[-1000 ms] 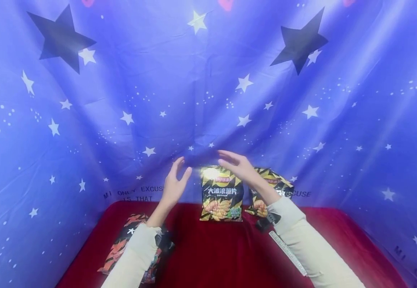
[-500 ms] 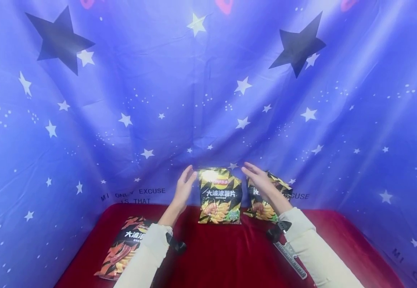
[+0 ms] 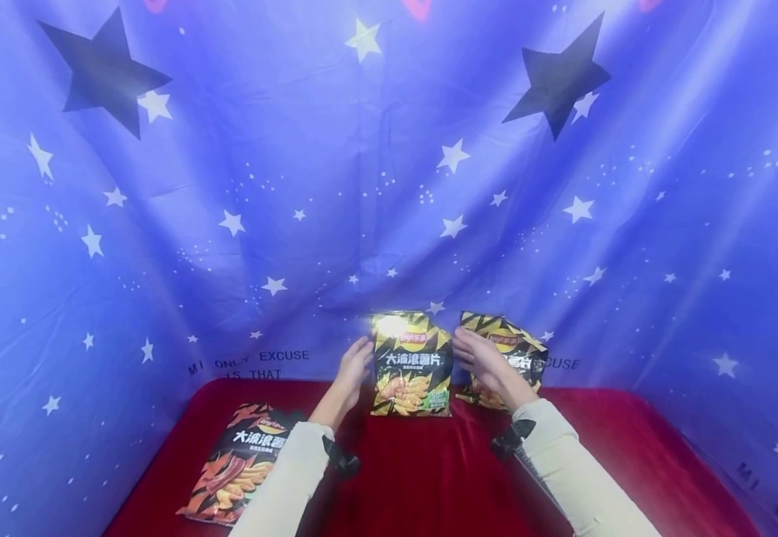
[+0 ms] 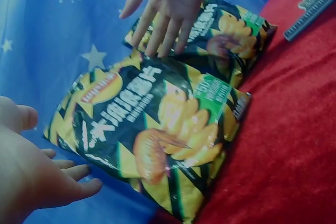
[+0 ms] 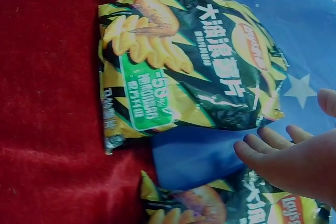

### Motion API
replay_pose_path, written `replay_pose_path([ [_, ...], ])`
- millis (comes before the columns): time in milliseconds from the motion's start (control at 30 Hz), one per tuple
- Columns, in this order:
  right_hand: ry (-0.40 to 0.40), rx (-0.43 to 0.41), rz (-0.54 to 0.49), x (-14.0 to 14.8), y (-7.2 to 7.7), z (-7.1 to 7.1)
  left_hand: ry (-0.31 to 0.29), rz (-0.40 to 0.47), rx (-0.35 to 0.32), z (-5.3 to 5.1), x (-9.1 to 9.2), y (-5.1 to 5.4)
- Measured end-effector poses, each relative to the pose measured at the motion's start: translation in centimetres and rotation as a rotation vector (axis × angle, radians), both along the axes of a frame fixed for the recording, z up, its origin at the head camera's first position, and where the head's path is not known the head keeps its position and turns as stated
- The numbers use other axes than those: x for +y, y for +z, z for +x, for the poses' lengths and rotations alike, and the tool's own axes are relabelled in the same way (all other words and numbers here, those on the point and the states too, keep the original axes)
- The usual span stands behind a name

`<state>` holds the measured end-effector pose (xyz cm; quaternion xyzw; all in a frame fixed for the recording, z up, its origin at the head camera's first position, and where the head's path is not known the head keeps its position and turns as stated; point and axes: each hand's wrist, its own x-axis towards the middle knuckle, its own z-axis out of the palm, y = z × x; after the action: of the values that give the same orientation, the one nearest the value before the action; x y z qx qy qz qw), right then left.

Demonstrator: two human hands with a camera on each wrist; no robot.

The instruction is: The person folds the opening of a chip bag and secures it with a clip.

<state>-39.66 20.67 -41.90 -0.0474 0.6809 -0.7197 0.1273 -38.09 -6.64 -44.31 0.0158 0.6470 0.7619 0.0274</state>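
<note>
A black and yellow potato chip bag (image 3: 412, 365) stands upright against the curtain at the back of the table. My left hand (image 3: 351, 371) is at its left edge, fingers extended. On the other side, my right hand (image 3: 489, 364) is held with straight fingers, between this bag and a second black and yellow chip bag (image 3: 526, 364), which it partly covers. In the left wrist view the left fingertips (image 4: 90, 184) are just off the bag's side. The right wrist view has the right fingertips (image 5: 247, 148) close to the bag's lower corner; contact is hard to tell.
A red and black chip bag (image 3: 234, 470) lies at the left on the red cloth (image 3: 422, 477), partly behind my left sleeve. A grey ruler-like strip (image 4: 310, 17) lies on the cloth near the right arm. The blue star-printed curtain (image 3: 321, 186) closes off the back and sides.
Both hands have come down to either side of the middle chip bag. The left moved right; the right shifted off the bag's front to its right side. The bags have stayed put.
</note>
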Motion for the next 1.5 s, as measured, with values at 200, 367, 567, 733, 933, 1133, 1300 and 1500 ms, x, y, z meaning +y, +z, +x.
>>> replay_pose_path([
  [200,-0.016,-0.04,-0.013,-0.6,-0.8,0.1,-0.007,0.013,-0.045,-0.3,0.4,-1.0],
  [367,-0.027,-0.073,-0.021,-1.0,-1.2,0.4,0.002,0.015,-0.077,-0.6,0.6,-1.4],
  [567,-0.011,-0.076,-0.053,-0.3,-3.4,-0.9,0.022,-0.005,-0.121,-0.7,0.5,-1.5],
  [733,-0.018,-0.131,-0.06,-0.5,-4.5,-1.3,0.04,-0.019,-0.147,-0.9,0.5,-1.8],
  [933,-0.089,-0.178,-0.029,-1.8,-3.6,0.3,0.065,-0.053,-0.173,-0.7,0.5,-1.8],
  [1133,-0.102,-0.159,-0.019,-1.7,-4.2,0.1,0.088,-0.065,-0.19,-0.7,0.5,-1.8],
  [1300,-0.111,-0.166,-0.016,-1.5,-4.2,0.1,0.088,-0.073,-0.187,-0.9,0.4,-1.9],
  [1500,-0.113,-0.168,-0.024,-1.3,-4.2,0.0,0.084,-0.089,-0.184,-1.0,0.3,-2.0],
])
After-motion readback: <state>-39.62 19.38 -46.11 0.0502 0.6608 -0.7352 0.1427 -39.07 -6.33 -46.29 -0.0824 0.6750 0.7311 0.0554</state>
